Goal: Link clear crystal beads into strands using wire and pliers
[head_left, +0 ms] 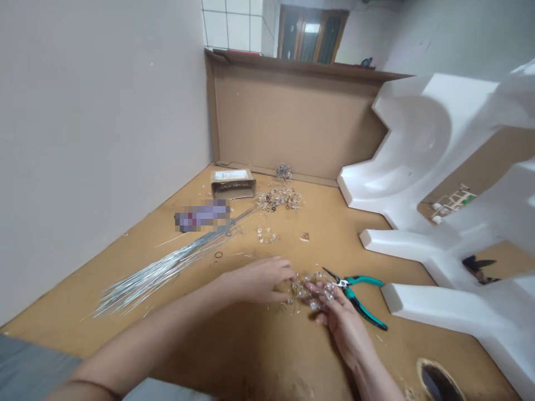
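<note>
A tangle of thin wire strung with clear beads point(314, 304) is spread between my two hands at the front of the tabletop. My right hand point(343, 317) has closed its fingers around one side of the beaded wire. From the left, my left hand point(261, 280) reaches over and pinches the other side between thumb and fingers. Long-nose pliers point(361, 309) with teal-and-black handles lie spread apart just right of my right hand. A smaller loop of clear beads point(266, 235) rests on the tabletop beyond my left hand.
A bundle of straight silver wires point(161, 267) lies at left, near a blurred purple packet point(203, 215). Farther back are an open cardboard box point(234, 186) and a pile of beaded wire point(280, 199). White foam packing point(413, 150) stands along the right side.
</note>
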Demonstrator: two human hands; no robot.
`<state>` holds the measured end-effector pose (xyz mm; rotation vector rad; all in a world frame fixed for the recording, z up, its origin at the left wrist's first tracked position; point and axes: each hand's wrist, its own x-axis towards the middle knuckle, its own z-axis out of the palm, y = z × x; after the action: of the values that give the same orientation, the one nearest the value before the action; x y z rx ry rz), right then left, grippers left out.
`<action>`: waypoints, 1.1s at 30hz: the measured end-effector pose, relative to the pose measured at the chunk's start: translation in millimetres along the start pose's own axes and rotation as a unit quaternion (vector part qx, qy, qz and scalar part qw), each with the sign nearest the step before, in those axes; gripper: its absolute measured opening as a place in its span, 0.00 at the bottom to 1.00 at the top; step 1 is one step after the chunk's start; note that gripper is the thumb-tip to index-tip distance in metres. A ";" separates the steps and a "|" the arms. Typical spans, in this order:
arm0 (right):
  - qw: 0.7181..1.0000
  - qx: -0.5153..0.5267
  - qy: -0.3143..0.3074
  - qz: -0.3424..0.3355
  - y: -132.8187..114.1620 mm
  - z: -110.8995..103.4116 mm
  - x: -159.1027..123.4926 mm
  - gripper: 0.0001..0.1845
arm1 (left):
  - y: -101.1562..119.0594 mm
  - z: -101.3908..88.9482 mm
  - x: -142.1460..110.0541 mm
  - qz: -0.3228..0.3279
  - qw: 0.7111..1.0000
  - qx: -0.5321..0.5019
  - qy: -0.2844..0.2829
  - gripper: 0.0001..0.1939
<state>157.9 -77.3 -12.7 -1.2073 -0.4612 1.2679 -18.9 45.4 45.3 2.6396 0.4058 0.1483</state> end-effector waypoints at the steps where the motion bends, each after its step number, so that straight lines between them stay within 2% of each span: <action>1: 1.000 0.000 0.015 -0.015 3.0 0.4 -2.0 0.17 | 1.7 -0.3 -0.7 -0.009 1.000 0.009 0.016 0.12; 4: 0.997 -0.006 0.049 -0.059 12.7 -0.3 -7.7 0.18 | 11.9 5.4 -3.2 -0.071 0.995 0.000 0.072 0.09; 6: 0.994 -0.034 0.058 -0.091 19.1 -2.1 -11.9 0.19 | 21.9 15.1 -4.6 -0.117 0.987 -0.048 0.096 0.10; 11: 0.984 -0.107 0.074 -0.126 35.8 -5.5 -26.7 0.22 | 39.6 46.8 -4.7 -0.160 0.966 -0.161 0.124 0.11; 16: 0.952 -0.224 0.110 -0.175 45.2 -11.5 -39.2 0.24 | 35.6 69.5 0.3 -0.187 0.918 -0.319 0.142 0.06; 18: 0.927 -0.289 0.129 -0.199 44.6 -20.6 -40.1 0.29 | 33.2 74.2 1.9 -0.198 0.904 -0.347 0.154 0.05; 20: 0.892 -0.382 0.122 -0.210 43.1 -32.9 -38.5 0.34 | 32.2 76.4 2.7 -0.206 0.897 -0.352 0.168 0.05; 24: 0.812 -0.518 0.094 -0.252 40.7 -51.9 -34.4 0.34 | 34.1 76.5 2.2 -0.189 0.915 -0.322 0.154 0.05; 27: 0.747 -0.581 0.071 -0.315 35.0 -51.8 -35.9 0.36 | 37.0 76.1 1.5 -0.151 0.933 -0.291 0.147 0.05; 30: 0.679 -0.624 0.014 -0.386 24.6 -43.8 -41.1 0.33 | 39.9 75.8 1.3 -0.098 0.947 -0.277 0.133 0.05; 33: 0.639 -0.636 -0.009 -0.432 17.6 -37.7 -44.8 0.29 | 40.8 75.8 1.8 -0.067 0.958 -0.256 0.114 0.06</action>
<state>166.7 -136.1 -27.2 -1.6923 -1.8895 -0.0986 6.4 -21.1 -3.1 2.0827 0.5386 0.4528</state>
